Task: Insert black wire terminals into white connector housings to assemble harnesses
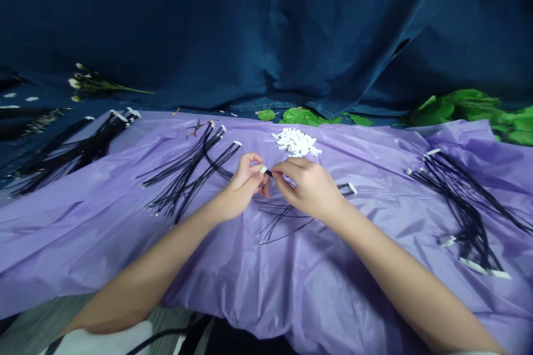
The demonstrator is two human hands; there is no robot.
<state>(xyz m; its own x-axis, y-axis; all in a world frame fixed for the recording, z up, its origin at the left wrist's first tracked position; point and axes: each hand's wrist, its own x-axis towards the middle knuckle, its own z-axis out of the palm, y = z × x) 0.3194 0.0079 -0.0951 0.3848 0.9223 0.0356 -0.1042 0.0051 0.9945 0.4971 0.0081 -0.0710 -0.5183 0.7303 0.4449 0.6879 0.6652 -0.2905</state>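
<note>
Between its thumb and fingers, my left hand (245, 183) pinches a small white connector (263, 170). Close against it, my right hand (308, 186) grips a black wire (269, 173) at the connector's end. Whether the wire's tip sits inside the connector is too small to tell. Loose black wires (277, 219) trail on the purple cloth below both hands, and a white connector (352, 188) on black wires lies just right of my right hand. A heap of small white connectors (296, 142) rests beyond the hands.
Bundles of black wires with white connectors lie left (187, 166), far left (83, 147) and right (466, 211) on the purple cloth (266, 283). Small scissors (195, 128) lie behind the left bundle. Green leaves (462, 111) and a flower sprig (100, 83) line the back by a blue curtain (208, 28).
</note>
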